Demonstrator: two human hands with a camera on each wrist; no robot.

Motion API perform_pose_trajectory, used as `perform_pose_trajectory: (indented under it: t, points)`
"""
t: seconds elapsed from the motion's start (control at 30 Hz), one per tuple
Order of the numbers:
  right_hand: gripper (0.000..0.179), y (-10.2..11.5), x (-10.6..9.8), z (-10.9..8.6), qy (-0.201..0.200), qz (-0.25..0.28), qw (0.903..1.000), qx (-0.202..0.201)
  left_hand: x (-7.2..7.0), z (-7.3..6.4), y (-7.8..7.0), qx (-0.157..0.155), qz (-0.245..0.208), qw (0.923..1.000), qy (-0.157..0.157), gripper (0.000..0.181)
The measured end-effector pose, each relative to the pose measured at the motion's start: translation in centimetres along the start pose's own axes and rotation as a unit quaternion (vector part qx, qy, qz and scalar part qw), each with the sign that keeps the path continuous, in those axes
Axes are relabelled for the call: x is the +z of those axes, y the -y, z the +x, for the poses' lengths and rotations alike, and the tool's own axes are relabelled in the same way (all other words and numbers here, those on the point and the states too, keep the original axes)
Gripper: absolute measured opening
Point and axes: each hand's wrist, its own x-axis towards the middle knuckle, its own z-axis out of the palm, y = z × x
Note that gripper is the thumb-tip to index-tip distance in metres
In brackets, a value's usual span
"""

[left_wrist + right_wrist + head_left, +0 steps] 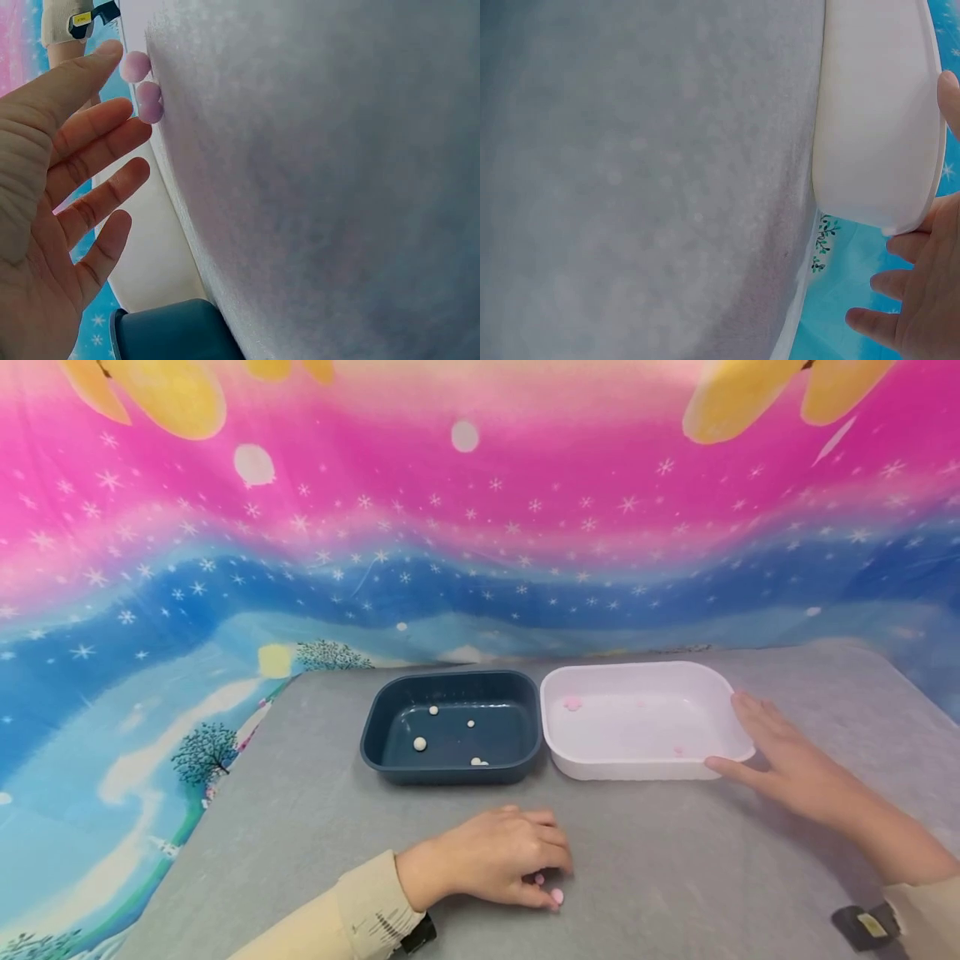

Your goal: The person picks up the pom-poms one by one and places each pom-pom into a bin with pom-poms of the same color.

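My left hand [498, 853] is low over the grey table, its thumb and fingers apart and loosely bent around a few small pink balls [557, 897]. The left wrist view shows the pink balls [136, 67] beside the thumb tip and forefinger, not pinched. At the right end of a white tub [645, 768], my right hand [802, 768] touches the rim with fingers spread, thumb at the front corner. Inside that tub lie a pink cluster [573, 703] and a small pink piece [678, 751]. The right wrist view shows the straight fingers [891, 283] by the tub's end.
A dark blue tub [450, 774] stands left of the white one, their ends almost touching. Several white balls [420, 744] of differing sizes lie in it. Behind the grey table [300, 827] hangs a colourful printed cloth [450, 543].
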Motion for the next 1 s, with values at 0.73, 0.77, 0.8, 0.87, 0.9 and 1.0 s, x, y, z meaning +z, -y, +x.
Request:
perform_pose_trajectory:
  t: [0.73, 0.77, 0.8, 0.87, 0.9, 1.0]
  points:
    - [0.102, 0.02, 0.06, 0.01, -0.001, -0.003, 1.0, 0.004, 0.59, 0.19, -0.16, 0.014, 0.009, 0.9998, 0.014, 0.016]
    - [0.102, -0.01, 0.07, 0.01, -0.002, -0.002, 1.0, 0.003, 0.61, 0.19, -0.15, 0.015, 0.009, 0.9998, 0.013, 0.015]
    - [0.101, -0.05, 0.09, 0.01, -0.004, -0.002, 1.0, 0.002, 0.62, 0.19, -0.14, 0.015, 0.008, 0.9998, 0.012, 0.014]
    - [0.101, -0.13, 0.13, 0.01, -0.006, -0.002, 1.0, -0.001, 0.62, 0.18, -0.12, 0.017, 0.007, 0.9998, 0.008, 0.012]
    - [0.101, -0.16, 0.15, 0.01, -0.008, -0.002, 1.0, -0.002, 0.61, 0.17, -0.12, 0.018, 0.005, 0.9998, 0.007, 0.012]
    - [0.101, -0.23, 0.19, 0.01, -0.009, -0.003, 0.9999, -0.004, 0.55, 0.15, -0.1, 0.019, 0.002, 0.9998, 0.007, 0.011]
